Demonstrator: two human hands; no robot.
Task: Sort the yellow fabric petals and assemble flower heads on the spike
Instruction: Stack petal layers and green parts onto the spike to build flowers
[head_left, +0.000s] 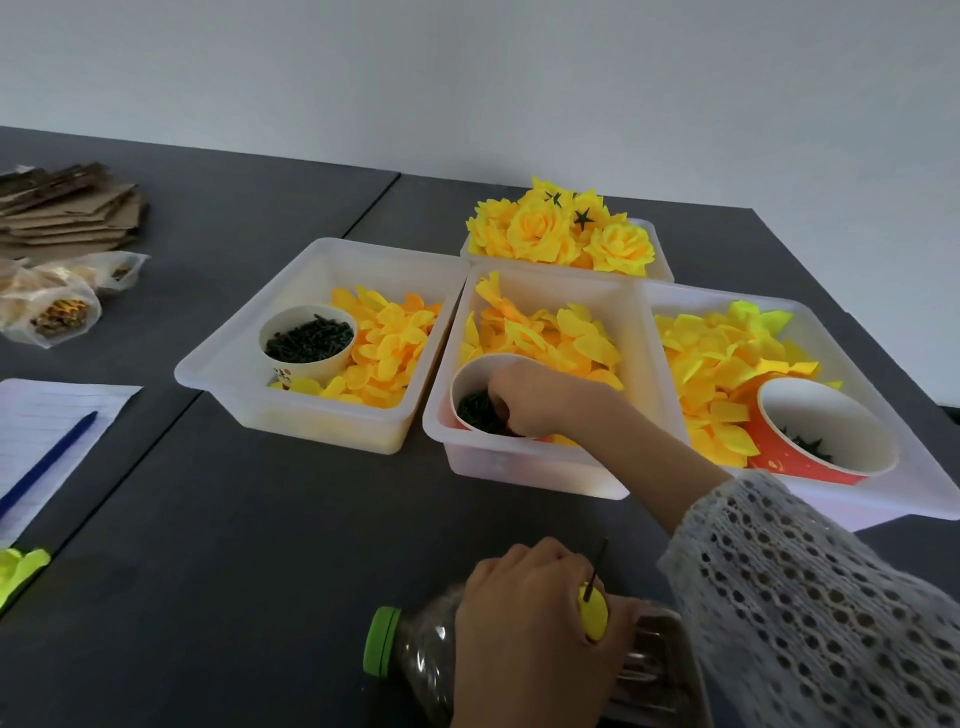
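four white bins are set together on the dark table (260, 493). the left bin (249, 332) holds yellow petals (387, 345) and a cup of dark pieces (307, 340). in the middle bin (519, 462), among more petals, a red cup (462, 387) is reached into by the right hand (540, 397), fingers curled inside; whether anything is pinched cannot be told. finished flower heads (561, 231) fill the far bin (652, 239). a petal on the spike (597, 569) is gripped by the left hand (530, 623), lying on a green-capped bottle (410, 649).
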